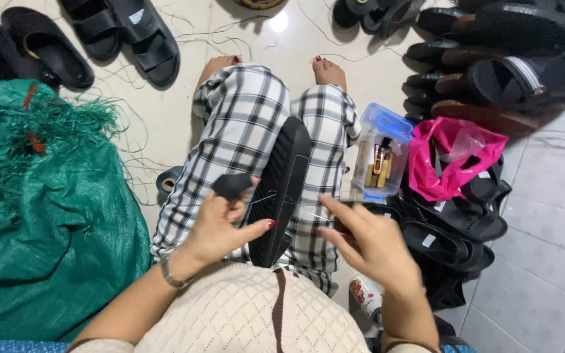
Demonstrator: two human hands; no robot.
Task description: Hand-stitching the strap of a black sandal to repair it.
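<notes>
Left hand [220, 225] grips my black sandal sole [281, 189], propped on edge across my lap, a dark cap on the forefinger; right hand [367, 245], fingers half curled, pinches thread — I'd draw it taut, evenly. Clear box with blue lid [382, 153] and pink bag [449, 157] sit right — green sack [40, 216] left.

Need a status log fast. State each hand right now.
Left hand: closed on the black shoe sole resting on the lap; a dark cover sits on one finger.
Right hand: fingers extended, apparently pulling thin thread; grip unclear.
</notes>
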